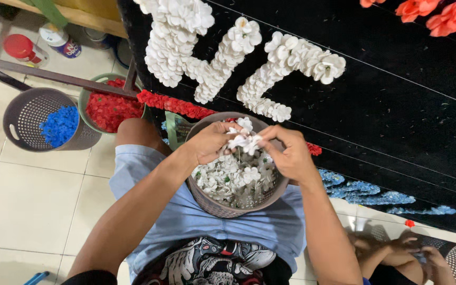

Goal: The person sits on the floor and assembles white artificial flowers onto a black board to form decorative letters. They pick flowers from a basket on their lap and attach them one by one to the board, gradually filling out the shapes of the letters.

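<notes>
A grey perforated basket [202, 198] rests on my lap, filled with small white paper flowers [233, 179]. Above its rim both hands pinch a little cluster of white flowers [245, 140]. My left hand [207, 142] holds the cluster from the left side. My right hand [290, 153] holds it from the right, fingers curled over the basket. Just beyond the hands stands a black board [397, 105] with large letter shapes made of white flowers [228, 53].
A red flower strip [172, 104] and blue flower shapes [365, 191] edge the board; orange flowers [439, 16] sit top right. On the tiled floor at left are a basket of blue flowers [59, 124] and one of red flowers [109, 108]. Another person's hands [402, 253] work at bottom right.
</notes>
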